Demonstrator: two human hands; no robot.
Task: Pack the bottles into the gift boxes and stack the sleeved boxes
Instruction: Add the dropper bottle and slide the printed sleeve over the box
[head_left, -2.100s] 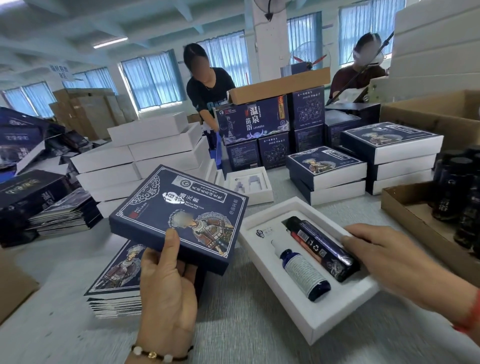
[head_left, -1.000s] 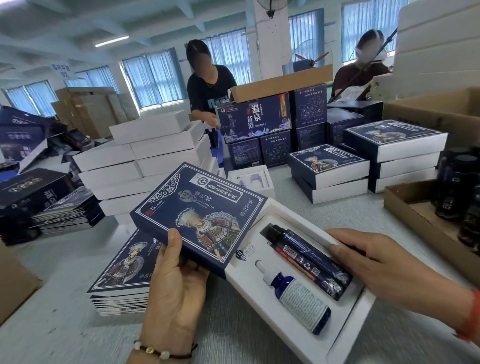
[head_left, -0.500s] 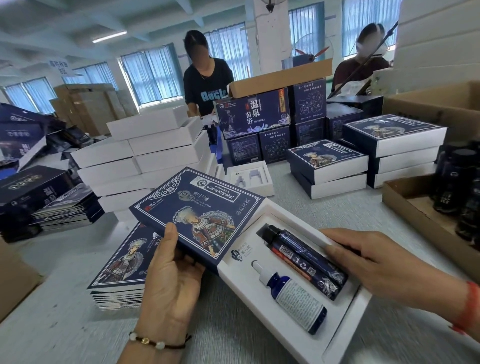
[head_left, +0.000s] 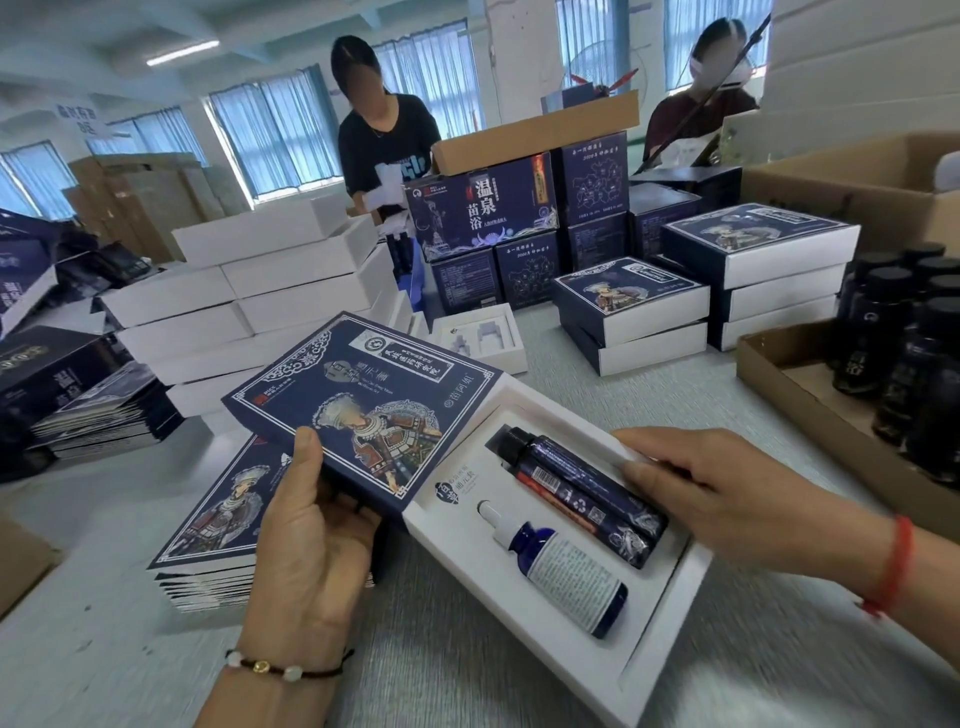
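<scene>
A white gift box (head_left: 670, 618) lies open on the table, tilted toward me. Inside it lie a dark tube bottle (head_left: 582, 493) and a blue dropper bottle (head_left: 566, 571). My left hand (head_left: 306, 551) grips a navy printed sleeve (head_left: 358, 410), whose open end covers the box's left corner. My right hand (head_left: 727, 493) holds the box's far right edge, fingers beside the tube bottle.
A pile of flat sleeves (head_left: 208, 540) lies under my left hand. White boxes (head_left: 249, 306) are stacked at the left, sleeved boxes (head_left: 628, 312) at the back right. A cardboard tray (head_left: 810, 410) of dark bottles stands on the right. Two people work across the table.
The sleeve moved right from beside the box onto its left corner. My right hand turned and tilted the box toward the sleeve.
</scene>
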